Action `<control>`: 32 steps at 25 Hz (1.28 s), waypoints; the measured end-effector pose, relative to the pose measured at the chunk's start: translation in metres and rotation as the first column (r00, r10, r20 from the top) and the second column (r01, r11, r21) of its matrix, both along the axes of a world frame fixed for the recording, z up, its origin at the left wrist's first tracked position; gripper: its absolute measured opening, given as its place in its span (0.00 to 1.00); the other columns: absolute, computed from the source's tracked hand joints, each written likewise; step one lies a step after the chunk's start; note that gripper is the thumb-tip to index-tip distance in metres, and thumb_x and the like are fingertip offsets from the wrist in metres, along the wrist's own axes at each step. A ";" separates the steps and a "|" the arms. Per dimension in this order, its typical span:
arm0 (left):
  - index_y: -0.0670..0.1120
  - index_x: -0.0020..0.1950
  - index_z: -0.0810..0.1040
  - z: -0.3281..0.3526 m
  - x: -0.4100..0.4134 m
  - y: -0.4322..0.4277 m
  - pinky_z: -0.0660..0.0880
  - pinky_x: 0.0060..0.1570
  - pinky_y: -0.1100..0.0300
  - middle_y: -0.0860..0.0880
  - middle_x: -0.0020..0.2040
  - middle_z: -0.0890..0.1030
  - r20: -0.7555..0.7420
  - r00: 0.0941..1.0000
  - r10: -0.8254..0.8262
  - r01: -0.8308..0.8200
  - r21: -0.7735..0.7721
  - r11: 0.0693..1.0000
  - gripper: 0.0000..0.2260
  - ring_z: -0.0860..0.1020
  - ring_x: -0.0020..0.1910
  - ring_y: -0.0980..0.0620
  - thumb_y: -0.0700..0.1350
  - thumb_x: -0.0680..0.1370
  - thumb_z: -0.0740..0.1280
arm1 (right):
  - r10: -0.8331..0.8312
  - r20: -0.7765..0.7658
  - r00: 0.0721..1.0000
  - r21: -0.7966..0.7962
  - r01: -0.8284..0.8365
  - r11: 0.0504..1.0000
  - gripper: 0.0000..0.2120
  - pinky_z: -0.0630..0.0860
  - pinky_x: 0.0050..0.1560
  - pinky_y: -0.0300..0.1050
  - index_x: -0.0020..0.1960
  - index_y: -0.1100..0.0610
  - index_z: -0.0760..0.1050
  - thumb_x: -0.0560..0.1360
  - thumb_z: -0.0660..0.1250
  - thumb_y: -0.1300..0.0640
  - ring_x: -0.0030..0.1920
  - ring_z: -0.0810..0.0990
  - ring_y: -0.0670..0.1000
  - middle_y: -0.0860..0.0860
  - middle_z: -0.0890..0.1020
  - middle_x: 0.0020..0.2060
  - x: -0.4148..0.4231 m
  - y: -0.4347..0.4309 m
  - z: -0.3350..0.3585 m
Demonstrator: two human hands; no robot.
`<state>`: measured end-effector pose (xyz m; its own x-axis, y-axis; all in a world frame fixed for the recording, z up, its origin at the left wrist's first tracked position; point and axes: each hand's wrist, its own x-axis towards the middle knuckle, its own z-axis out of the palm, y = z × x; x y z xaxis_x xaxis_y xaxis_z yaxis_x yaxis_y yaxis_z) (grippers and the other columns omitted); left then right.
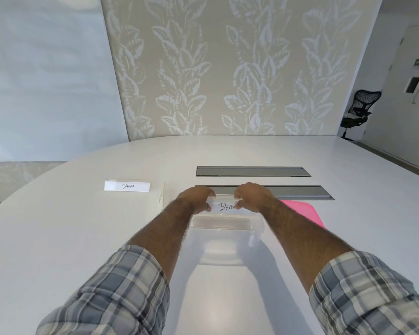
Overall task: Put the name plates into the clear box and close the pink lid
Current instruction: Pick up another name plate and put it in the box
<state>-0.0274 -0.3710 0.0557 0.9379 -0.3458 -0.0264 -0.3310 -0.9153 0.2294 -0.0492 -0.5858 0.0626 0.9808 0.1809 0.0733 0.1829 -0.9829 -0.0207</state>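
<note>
A clear plastic box [224, 250] stands open on the white table in front of me. Over its far edge I hold a name plate reading "BEAR" [225, 206], my left hand [194, 198] gripping its left end and my right hand [250, 195] its right end. The pink lid [302, 211] lies flat on the table just right of the box, partly hidden by my right forearm. A second name plate reading "PANDA" [126, 186] stands at the left. Another clear plate [160, 198] sits edge-on between it and my left hand.
Two grey cable-tray slots, a far one [252, 171] and a near one [300, 192], are set into the table beyond my hands. A patterned wall panel rises behind the table. A black office chair [359, 110] stands at the far right near a door.
</note>
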 end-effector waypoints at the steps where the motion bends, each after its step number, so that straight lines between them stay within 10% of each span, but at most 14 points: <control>1: 0.56 0.69 0.74 -0.003 0.001 -0.001 0.73 0.61 0.54 0.50 0.68 0.76 -0.005 1.000 0.002 -0.002 0.011 1.000 0.24 0.75 0.66 0.47 0.46 0.74 0.74 | 0.001 0.000 1.000 -0.006 -0.001 1.000 0.18 0.73 0.52 0.46 0.60 0.51 0.78 0.71 0.72 0.48 0.57 0.79 0.54 0.50 0.81 0.57 0.002 0.000 -0.002; 32: 0.49 0.66 0.76 -0.043 0.004 -0.018 0.75 0.53 0.52 0.47 0.64 0.79 -0.034 0.996 -0.082 0.088 0.309 0.947 0.20 0.78 0.60 0.44 0.42 0.74 0.72 | 0.056 -0.113 0.992 -0.176 -0.075 0.982 0.16 0.76 0.51 0.49 0.56 0.57 0.79 0.72 0.73 0.50 0.53 0.81 0.57 0.54 0.83 0.53 0.011 0.017 -0.042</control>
<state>-0.0237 -0.3885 0.0125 0.9035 -0.3960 -0.1638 -0.4090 -0.9109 -0.0539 -0.0382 -0.5689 0.0209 0.9668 0.2457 -0.0708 0.2532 -0.9584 0.1319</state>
